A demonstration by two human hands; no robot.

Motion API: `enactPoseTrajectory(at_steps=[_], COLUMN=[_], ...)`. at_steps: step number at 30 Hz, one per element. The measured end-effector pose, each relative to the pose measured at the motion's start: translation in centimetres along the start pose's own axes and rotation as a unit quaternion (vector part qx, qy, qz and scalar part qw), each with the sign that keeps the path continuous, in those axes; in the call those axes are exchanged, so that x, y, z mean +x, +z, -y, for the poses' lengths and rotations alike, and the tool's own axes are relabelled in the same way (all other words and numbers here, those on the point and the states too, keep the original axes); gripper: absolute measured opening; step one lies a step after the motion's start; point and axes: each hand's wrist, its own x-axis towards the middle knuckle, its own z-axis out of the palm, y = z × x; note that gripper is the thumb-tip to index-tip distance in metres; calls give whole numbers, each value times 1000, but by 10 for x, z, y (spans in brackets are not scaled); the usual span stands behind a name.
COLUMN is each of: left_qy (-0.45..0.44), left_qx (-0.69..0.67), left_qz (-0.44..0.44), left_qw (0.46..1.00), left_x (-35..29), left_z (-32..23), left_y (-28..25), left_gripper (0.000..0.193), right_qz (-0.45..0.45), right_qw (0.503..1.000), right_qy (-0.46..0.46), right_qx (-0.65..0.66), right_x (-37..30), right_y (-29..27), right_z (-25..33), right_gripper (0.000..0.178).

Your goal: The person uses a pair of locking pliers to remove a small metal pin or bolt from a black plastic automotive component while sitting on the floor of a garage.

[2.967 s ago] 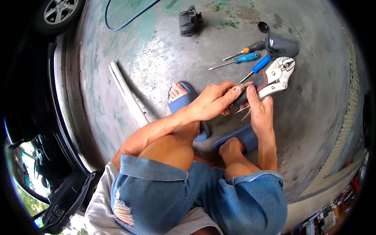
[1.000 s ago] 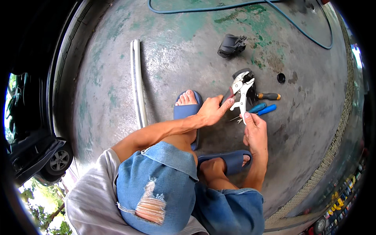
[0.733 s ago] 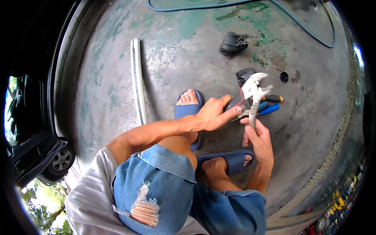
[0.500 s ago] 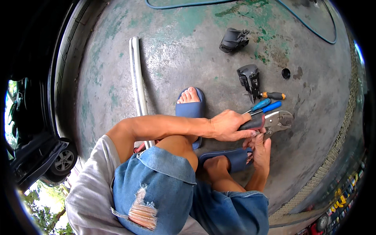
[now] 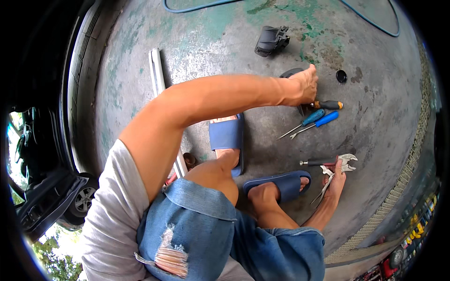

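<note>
My left hand (image 5: 300, 87) reaches across over a black plastic part (image 5: 291, 72), its fingers curled down around it. The palm hides most of that part. On the right, my right hand (image 5: 333, 182) is closed around locking pliers (image 5: 346, 162) with metal jaws, a dark red-and-black grip and a splayed release handle. Next to my left hand lies an orange-and-black screwdriver (image 5: 330, 105). Just nearer are a teal-handled screwdriver (image 5: 313, 117) and a blue-handled tool with a forked tip (image 5: 327, 119).
Another black plastic part (image 5: 272, 41) lies farther off, with a round black cap (image 5: 341, 76) to its right. A long pale strip (image 5: 157, 70) lies left of my feet in blue slides (image 5: 281, 184). A blue hose (image 5: 201, 7) crosses the far concrete floor.
My left hand has left the locking pliers and moved away from me, onto the black plastic part. The pliers have come down and right in my right hand alone.
</note>
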Motion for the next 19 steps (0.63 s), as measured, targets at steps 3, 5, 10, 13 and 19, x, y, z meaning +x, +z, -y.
enactPoseTrajectory(at_steps=[3, 5, 10, 13, 19], left_qy=[-24, -28, -15, -50, -257], left_qx=[-27, -62, -200, -265, -553], left_qz=[119, 143, 75, -77, -147], left_qw=[992, 987, 977, 960, 779], left_x=[11, 9, 21, 11, -48], left_z=[2, 3, 15, 17, 38], left_y=[17, 23, 37, 56, -10], left_gripper=[32, 38, 59, 75, 91], right_qz=[-11, -18, -40, -67, -119], right_qw=[999, 999, 995, 998, 961], right_qy=[20, 26, 54, -2, -55], right_qx=[30, 40, 74, -18, -244], right_x=[19, 25, 39, 24, 81], right_y=[-11, -7, -35, -34, -55], right_z=[-13, -21, -50, -38, -95], right_gripper=[51, 50, 40, 41, 48])
